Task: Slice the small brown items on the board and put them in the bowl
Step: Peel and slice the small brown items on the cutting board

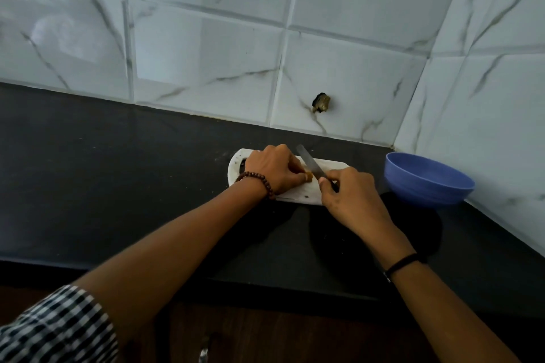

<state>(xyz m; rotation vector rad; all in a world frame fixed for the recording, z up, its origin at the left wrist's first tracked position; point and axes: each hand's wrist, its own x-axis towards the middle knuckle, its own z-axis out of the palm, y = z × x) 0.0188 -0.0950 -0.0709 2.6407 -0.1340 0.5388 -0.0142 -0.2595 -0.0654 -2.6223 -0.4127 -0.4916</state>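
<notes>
The board [235, 166] is laid on the counter [118, 174] before the wall [206, 38], with the bowl [427, 169] set apart to its right. On the board, an item [308, 176] is placed just left of the knife [309, 161].

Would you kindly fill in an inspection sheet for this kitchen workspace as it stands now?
Surface: dark countertop.
Job's things: white cutting board carries a small brown item; knife blade beside it; blue bowl right of the board, contents not visible.
Clutter: nothing seen.
Grippers: left hand pinches the brown item; right hand grips the knife.
Cables: nothing seen.
Surroundings: marbled wall tiles, one with a hole.
</notes>
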